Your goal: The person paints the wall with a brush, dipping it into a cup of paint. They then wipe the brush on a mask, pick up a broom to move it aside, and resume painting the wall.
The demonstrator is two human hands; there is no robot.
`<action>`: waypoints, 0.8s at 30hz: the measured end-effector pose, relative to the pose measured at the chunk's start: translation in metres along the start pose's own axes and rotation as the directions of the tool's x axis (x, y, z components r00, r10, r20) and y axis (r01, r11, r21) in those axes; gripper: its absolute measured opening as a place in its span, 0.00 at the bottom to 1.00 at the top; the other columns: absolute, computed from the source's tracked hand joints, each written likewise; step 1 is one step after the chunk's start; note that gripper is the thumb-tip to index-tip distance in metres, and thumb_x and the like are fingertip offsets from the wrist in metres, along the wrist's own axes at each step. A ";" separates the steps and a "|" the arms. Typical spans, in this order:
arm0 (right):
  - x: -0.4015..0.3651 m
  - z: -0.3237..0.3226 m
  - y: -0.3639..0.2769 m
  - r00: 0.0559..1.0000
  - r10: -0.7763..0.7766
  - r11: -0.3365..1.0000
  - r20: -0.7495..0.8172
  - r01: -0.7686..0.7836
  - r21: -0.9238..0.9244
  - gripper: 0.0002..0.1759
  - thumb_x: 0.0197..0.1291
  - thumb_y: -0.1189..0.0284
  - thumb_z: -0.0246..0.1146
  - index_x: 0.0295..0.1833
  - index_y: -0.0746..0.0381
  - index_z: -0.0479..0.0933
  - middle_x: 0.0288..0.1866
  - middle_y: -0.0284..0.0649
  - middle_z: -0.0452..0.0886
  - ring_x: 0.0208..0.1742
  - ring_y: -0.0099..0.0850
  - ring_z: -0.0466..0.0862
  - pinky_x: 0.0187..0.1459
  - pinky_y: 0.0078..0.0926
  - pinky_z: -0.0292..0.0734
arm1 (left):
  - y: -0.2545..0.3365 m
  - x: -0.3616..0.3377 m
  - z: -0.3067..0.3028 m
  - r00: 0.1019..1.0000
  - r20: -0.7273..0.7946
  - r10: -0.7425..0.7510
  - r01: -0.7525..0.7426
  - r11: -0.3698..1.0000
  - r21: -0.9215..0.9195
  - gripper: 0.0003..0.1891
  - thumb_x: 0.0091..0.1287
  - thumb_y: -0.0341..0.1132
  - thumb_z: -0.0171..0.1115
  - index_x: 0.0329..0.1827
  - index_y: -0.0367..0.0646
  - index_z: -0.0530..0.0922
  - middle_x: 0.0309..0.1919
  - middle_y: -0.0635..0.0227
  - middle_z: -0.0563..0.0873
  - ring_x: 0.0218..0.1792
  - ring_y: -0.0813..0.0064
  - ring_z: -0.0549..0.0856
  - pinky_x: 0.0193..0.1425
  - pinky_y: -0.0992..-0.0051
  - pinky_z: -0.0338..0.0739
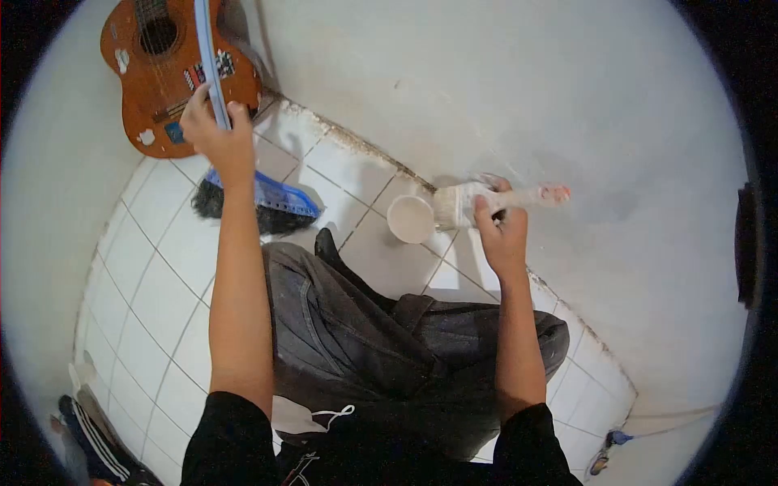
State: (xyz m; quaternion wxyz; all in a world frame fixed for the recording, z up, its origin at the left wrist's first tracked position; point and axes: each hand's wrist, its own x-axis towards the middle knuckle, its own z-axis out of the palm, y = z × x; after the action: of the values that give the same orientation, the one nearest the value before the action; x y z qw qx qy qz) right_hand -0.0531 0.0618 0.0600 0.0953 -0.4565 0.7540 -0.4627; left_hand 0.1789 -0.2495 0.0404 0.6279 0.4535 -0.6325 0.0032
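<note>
My left hand (217, 134) is closed around the pale blue handle (207, 57) of a broom, which rises past the front of the guitar. Below that hand, the broom head (279, 197), blue with dark bristles, rests on the floor tiles. A wide paintbrush (463, 205) with a pale, paint-smeared handle is gripped in my right hand (504, 223). Its bristles point left, right at the rim of a round white cup (411, 219) that holds pale, off-white liquid. The cup stands on the tiles close to the wall.
An orange-brown guitar (162, 81) with stickers leans in the corner at upper left. The white wall (616, 121) meets the tiled floor (154, 283) along a worn, crumbling edge. Dark striped fabric (93, 441) lies at lower left, and a small blue item (620, 437) is at lower right.
</note>
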 end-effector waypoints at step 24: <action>0.003 0.071 0.028 0.982 -0.005 0.964 0.188 0.055 -0.261 0.19 0.58 0.65 0.61 0.48 0.69 0.77 0.21 0.50 0.78 0.23 0.44 0.81 0.29 0.39 0.74 | 0.000 -0.079 0.049 -0.237 0.960 0.152 -0.113 0.977 -0.182 0.21 0.61 0.42 0.65 0.56 0.45 0.78 0.46 0.56 0.87 0.49 0.57 0.85 0.55 0.62 0.77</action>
State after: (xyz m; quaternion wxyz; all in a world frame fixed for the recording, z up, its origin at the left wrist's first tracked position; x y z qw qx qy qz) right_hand -0.0314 0.0200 -0.0004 0.0965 -0.5178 0.7897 -0.3146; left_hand 0.1248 -0.2325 -0.0333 -0.0996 0.2069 -0.9285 -0.2919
